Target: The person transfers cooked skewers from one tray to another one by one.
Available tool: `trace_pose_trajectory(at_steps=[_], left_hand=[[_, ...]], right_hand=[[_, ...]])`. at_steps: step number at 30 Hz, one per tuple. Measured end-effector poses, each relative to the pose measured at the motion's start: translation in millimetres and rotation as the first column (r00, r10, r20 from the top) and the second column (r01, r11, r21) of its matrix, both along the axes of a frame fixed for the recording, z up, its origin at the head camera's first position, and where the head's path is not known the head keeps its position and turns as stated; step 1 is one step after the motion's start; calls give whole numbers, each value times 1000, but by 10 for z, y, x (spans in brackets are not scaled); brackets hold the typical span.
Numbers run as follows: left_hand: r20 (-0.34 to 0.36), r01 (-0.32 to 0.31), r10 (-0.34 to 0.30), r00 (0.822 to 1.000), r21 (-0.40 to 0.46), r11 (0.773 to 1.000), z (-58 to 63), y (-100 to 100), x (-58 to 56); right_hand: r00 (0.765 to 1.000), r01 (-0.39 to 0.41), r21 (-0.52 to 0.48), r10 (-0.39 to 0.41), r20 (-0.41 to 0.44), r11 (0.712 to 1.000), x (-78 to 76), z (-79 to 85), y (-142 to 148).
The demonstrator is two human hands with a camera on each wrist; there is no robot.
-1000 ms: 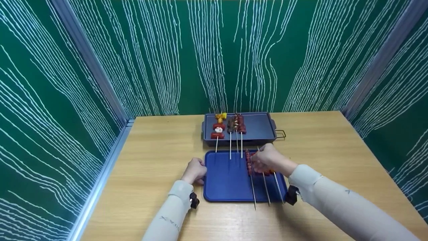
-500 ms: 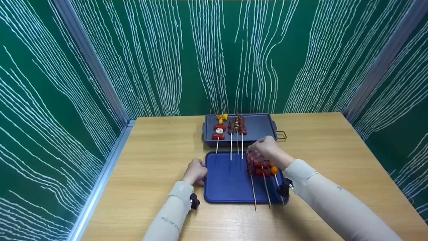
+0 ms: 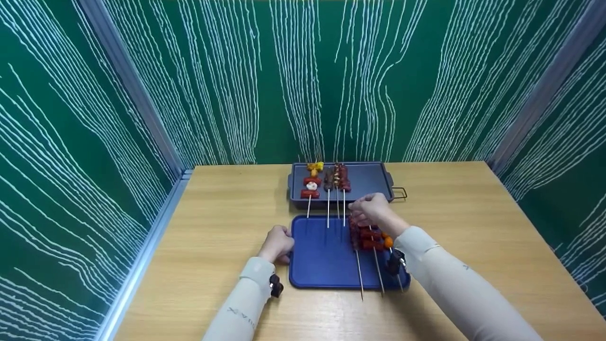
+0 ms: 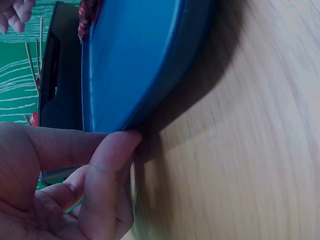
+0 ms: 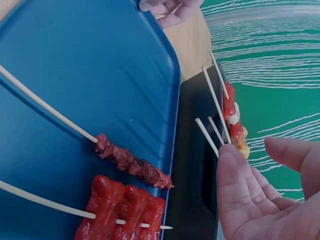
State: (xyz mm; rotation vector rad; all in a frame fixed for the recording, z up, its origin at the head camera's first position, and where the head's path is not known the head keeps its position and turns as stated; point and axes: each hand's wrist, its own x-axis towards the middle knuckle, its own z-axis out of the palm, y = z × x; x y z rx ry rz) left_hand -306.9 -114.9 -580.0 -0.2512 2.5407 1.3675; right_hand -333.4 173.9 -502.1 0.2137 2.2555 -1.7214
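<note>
Meat skewer [image 5: 132, 164] is lying on the R half of the blue tray [image 3: 315, 258], meat toward the far edge, w/ its bare stick [image 5: 50, 109] jutting out over the near edge. Red-chunk skewer [image 5: 132, 207] is lying just beside it; skewer w/ orange balls [image 3: 388, 242] is lying further R. Four other skewers [image 3: 336, 176] are resting on the grill pan [image 3: 371, 180] behind.

R hand [image 3: 376, 210] is hovering nr. the meat end. Thumb is standing well apart from the fingers, which are curving slightly; nothing is showing between them, and the R wrist view is showing no contact w/ the meat. L hand [image 3: 277, 242] is pinching the tray's L edge; tray is resting on the table [image 3: 222, 203].

Handling (judgement): skewer is prob. weighing little, most wt. sitting at the meat end, so a hold at the stick's tail is inviting droop or roll. Stick is looking stiff but thin; hard bending is risking a snap. Meat is looking glossy, poss. slippery; soft or firm, can't tell. Rec. hold: bare stick just below the meat, light pinch, thumb vs. index. Neighbouring skewer is lying close, so a wide grip is risking a nudge.
</note>
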Motion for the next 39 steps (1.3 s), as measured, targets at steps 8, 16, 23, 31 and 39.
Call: trace_pose_trajectory(at_steps=[8,16,23,31,39], left_hand=[[7,24,-24,1000,-6,1000,13,-25,3],[15,13,-13,1000,-5,1000,-5,-23,9],[0,11,-11,1000,5,1000,3,-25,11],[9,4,-4,1000,6,1000,-6,-23,5],[1,21,-21,1000,16,1000,-19,-25,-3]], right_hand=[[1000,21,-63,-20,22,998,-83,-132,-30],[998,32,-138,-25,49,990,-155,-298,-67],[997,41,-211,-27,69,977,-212,-377,-96],[996,37,-272,-13,91,962,-265,-429,-156],[993,36,-265,-4,120,964,-297,-434,-198]])
